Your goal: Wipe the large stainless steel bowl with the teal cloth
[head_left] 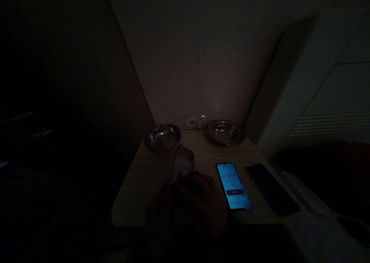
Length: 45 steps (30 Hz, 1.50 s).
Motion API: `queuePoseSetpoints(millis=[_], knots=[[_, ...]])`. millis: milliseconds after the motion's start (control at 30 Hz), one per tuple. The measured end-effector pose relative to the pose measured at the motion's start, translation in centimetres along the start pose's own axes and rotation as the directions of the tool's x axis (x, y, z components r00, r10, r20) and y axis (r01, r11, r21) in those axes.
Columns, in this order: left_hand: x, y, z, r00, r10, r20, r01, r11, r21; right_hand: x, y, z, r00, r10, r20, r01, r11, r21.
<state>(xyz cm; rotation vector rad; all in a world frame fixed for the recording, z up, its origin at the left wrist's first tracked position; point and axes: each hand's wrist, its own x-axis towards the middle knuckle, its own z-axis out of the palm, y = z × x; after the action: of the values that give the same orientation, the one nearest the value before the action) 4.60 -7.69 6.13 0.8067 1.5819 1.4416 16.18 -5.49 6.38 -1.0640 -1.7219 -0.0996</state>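
Although the light is low, one flat pale piece (pixel 183 161), blade-like in outline and too blurred to name surely, can be listed straight ahead of the grip, over the desk (pixel 130 201). Long axis: running away from the person, far end leaning slightly right. Nearer hand: the right hand (pixel 209 203), lying over the near end.

State of grip: right hand with fingers curled, apparently grasping the pale piece; left hand (pixel 158 209) close against the left of the near end, its hold lost in shadow, cannot tell.

Count, placed from the grip:
- Hands: two, side by side at the near edge of the desk.
- Pale piece: one, projecting forward from between the hands.
- Metal bowls: two places; the left bowl (pixel 163 139) ahead and to the left, the right bowl (pixel 225 132) ahead and to the right, its several rims possibly a stack, number uncertain.
- Lit phone: one (pixel 231 186), just right of the right hand, digits on screen.
- Dark phone-like slab: one (pixel 276 189), farther right.
- Wall socket: one (pixel 192 122), beyond, between the bowls.
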Motion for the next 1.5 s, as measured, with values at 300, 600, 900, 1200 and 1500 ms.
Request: queuePoseSetpoints(millis=[300, 600, 900, 1200, 1500], knots=[[-0.2, 0.1, 0.1, 0.998, 0.008, 0.066, -0.011, 0.999, 0.039, 2.8, 1.0, -1.8, 0.962, -0.172, 0.212, 0.193, 0.978, -0.081], [-0.1, 0.3, 0.3, 0.995, 0.045, 0.092, -0.048, 0.998, 0.036, 3.0, 0.6, -1.3, 0.971, -0.129, 0.202, 0.143, 0.988, -0.054], [0.5, -0.4, -0.6, 0.992, 0.037, 0.124, -0.034, 0.999, -0.024, 2.9, 0.1, -0.3, 0.981, -0.122, 0.153, 0.134, 0.989, -0.068], [0.4, 0.1, -0.1, 0.995, 0.054, 0.082, -0.053, 0.999, -0.015, 3.3, 0.7, -0.4, 0.973, -0.148, 0.177, 0.166, 0.982, -0.088], [0.2, 2.2, 0.2, 0.993, 0.043, 0.111, -0.035, 0.997, -0.069, 0.5, 2.7, -0.5, 0.998, -0.057, 0.031, 0.053, 0.99, 0.129]])
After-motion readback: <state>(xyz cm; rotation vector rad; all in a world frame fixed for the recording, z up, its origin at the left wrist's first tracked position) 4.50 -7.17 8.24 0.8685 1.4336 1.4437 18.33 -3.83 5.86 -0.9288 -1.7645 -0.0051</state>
